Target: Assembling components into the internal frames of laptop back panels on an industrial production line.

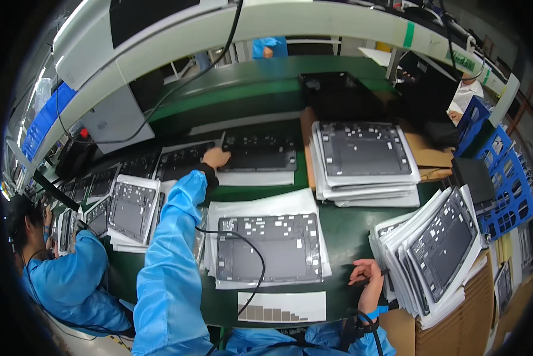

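Note:
My left hand (216,156) reaches far across the bench, its closed fingers at the left edge of a dark tablet housing (259,153) on white sheets; the fingertips are partly hidden. A second dark housing (183,159) lies just left of it. Nearer me, a grey tablet housing (269,248) with small white patches lies flat on white sheets (254,209). My right hand (368,274) hovers beside the right-hand stack, fingers loosely bent and apart, holding nothing. That tilted stack (444,249) has housings layered with white sheets.
Another housing stack (366,151) stands at the back right on cardboard. A printed card (282,306) lies at the front edge. Blue crates (506,184) stand far right. Cables hang across the view. A co-worker in blue (70,279) sits at left, near more housings (131,207).

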The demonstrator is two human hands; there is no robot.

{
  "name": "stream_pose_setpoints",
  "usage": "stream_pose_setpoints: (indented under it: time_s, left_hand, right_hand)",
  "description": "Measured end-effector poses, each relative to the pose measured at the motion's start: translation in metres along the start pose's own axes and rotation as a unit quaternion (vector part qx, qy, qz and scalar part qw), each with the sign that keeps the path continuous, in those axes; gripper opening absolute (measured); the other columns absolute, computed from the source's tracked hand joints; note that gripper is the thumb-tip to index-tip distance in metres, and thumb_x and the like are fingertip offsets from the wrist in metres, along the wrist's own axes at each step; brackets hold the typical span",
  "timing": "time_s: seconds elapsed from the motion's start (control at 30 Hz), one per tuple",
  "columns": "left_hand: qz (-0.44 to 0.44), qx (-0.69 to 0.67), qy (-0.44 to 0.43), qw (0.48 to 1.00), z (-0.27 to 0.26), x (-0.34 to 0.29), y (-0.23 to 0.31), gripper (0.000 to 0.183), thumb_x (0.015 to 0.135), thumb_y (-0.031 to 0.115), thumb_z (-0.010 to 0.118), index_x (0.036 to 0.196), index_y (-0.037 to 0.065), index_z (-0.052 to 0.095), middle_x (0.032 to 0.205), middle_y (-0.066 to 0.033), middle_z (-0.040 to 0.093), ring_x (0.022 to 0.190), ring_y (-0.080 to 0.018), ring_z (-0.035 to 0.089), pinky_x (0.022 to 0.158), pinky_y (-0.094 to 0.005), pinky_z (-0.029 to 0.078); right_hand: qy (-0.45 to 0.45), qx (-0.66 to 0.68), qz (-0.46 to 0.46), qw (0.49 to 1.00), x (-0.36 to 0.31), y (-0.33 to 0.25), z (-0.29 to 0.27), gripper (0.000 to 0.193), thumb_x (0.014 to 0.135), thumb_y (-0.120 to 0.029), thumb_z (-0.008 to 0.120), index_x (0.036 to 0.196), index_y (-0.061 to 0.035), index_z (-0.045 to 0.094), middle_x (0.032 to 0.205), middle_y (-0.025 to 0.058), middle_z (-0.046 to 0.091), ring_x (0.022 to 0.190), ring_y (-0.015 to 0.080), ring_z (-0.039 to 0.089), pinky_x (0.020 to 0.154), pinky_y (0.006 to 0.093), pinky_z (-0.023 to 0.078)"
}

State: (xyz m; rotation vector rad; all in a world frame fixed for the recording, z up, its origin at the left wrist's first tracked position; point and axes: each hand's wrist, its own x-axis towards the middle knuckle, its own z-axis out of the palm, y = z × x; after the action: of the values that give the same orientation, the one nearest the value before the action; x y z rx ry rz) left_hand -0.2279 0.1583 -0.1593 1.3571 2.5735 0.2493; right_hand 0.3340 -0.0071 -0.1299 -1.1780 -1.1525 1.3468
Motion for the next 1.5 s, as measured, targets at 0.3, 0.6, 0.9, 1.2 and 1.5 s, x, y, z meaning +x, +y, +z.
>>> stream_pose_setpoints:
  time_s: [0.3, 0.6, 0.9, 1.2, 1.5]
  left_hand:
    - [0.349, 0.033, 0.121, 0.929, -0.099, -0.140, 0.067, 0.023, 0.088, 0.018, 0.062, 0.109, 0.012, 0.066, 0.104, -0.0105, 0.067, 0.101, -0.0327, 0.063, 0.086, -0.0435, 0.051]
    - [0.386, 0.067, 0.068, 0.918, -0.023, -0.103, 0.018, 0.020, 0.089, 0.023, 0.064, 0.105, 0.012, 0.057, 0.101, -0.0096, 0.056, 0.101, -0.0335, 0.058, 0.082, -0.0463, 0.049]
    - [0.374, 0.002, 0.021, 0.927, -0.029, -0.103, -0.003, 0.035, 0.079, 0.034, 0.076, 0.099, 0.014, 0.055, 0.096, -0.0086, 0.056, 0.099, -0.0334, 0.057, 0.079, -0.0466, 0.046]
    - [0.319, 0.010, 0.020, 0.948, -0.026, -0.077, 0.003, 0.031, 0.079, 0.030, 0.077, 0.095, 0.014, 0.056, 0.096, -0.0081, 0.059, 0.100, -0.0331, 0.059, 0.078, -0.0468, 0.048]
    - [0.359, -0.011, 0.075, 0.930, -0.099, -0.202, 0.034, 0.039, 0.082, 0.035, 0.072, 0.110, 0.009, 0.064, 0.104, -0.0119, 0.060, 0.101, -0.0339, 0.059, 0.083, -0.0466, 0.048]
  right_hand:
    - [-0.066, -0.026, 0.076, 0.995, -0.006, -0.015, 0.004, 0.060, 0.106, -0.047, 0.033, 0.076, -0.0022, 0.059, 0.058, 0.0014, 0.051, 0.045, 0.0075, 0.043, 0.042, 0.0221, 0.030]
    - [-0.026, -0.062, 0.098, 0.993, -0.023, -0.006, 0.010, 0.054, 0.106, -0.043, 0.039, 0.080, -0.0008, 0.060, 0.065, 0.0045, 0.056, 0.045, 0.0092, 0.046, 0.041, 0.0233, 0.033]
    - [-0.103, 0.023, 0.067, 0.992, 0.013, 0.038, -0.022, 0.017, 0.100, -0.020, 0.059, 0.095, -0.0040, 0.056, 0.071, 0.0057, 0.058, 0.052, 0.0121, 0.053, 0.044, 0.0250, 0.043]
    - [-0.157, -0.100, 0.059, 0.981, -0.007, -0.017, -0.002, 0.018, 0.098, -0.019, 0.060, 0.105, -0.0026, 0.060, 0.080, 0.0064, 0.061, 0.071, 0.0147, 0.057, 0.068, 0.0269, 0.047]
    - [-0.177, -0.068, 0.019, 0.982, 0.004, 0.022, -0.009, 0.026, 0.098, -0.012, 0.062, 0.116, 0.0062, 0.062, 0.088, 0.0125, 0.067, 0.072, 0.0182, 0.062, 0.065, 0.0285, 0.052]
